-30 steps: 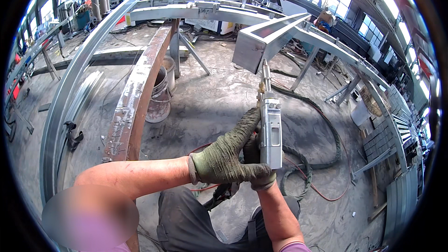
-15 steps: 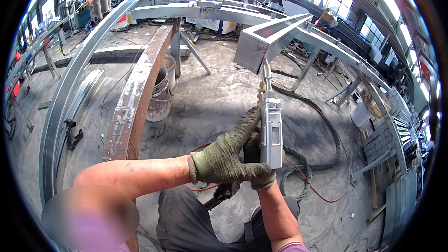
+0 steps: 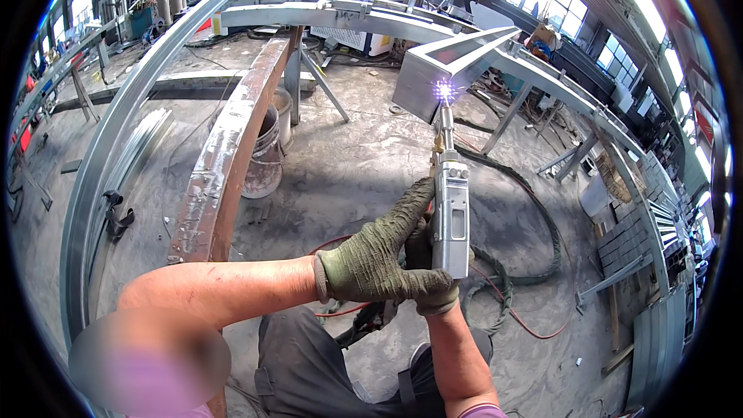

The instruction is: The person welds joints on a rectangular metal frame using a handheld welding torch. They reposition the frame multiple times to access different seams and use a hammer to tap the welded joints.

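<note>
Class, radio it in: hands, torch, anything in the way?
Left hand against torch; right hand holding it, partly hidden. Spark at edge of box. Its glare hides any contact.

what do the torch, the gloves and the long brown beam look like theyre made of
Torch: likely metal, smooth, by its silvery sheen. Gloves: probably fabric, perhaps coated; dull green, wrinkled surface. Brown beam: likely steel, rusted or painted; straight edges, pale patches.

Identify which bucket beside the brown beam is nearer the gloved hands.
The dirt-smeared front bucket; the paler bucket stands behind, partly hidden by it.
</note>
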Available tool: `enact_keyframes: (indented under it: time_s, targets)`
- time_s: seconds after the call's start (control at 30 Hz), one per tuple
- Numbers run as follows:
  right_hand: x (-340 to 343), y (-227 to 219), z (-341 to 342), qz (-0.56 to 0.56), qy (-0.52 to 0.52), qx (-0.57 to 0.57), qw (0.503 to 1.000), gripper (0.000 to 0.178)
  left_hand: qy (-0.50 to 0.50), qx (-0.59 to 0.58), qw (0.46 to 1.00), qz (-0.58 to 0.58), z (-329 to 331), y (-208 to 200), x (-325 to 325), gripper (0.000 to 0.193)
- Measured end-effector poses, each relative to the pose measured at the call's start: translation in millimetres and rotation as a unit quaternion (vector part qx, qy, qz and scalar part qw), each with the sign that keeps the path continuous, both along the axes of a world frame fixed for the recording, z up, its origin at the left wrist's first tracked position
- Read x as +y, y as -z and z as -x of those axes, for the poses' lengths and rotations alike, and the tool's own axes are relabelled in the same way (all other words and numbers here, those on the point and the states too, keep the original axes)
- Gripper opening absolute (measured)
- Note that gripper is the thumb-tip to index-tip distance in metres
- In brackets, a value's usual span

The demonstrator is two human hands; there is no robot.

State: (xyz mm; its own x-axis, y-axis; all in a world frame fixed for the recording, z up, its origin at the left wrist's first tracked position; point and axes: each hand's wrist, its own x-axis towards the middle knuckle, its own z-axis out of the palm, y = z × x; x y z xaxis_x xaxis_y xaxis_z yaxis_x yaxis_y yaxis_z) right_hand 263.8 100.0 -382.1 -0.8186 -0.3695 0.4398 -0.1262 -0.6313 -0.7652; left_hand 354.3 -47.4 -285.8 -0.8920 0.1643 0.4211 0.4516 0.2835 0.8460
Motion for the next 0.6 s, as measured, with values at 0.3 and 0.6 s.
enact_keyframes:
  time_s: [0.3, 0.6]
  targets:
    - [1.1, 2.9, -2.4, -0.014, -0.027, 0.07, 0.997, 0.031, -0.015, 0.039, 0.999, 0.029, 0.7, 2.0, -1.8, 0.132]
    - [-2.0, -0.3, 1.6, 0.047, -0.06, 0.057, 0.995, 0.024, -0.016, 0.0, 1.0, 0.024, -3.2, -1.9, 0.3, 0.133]
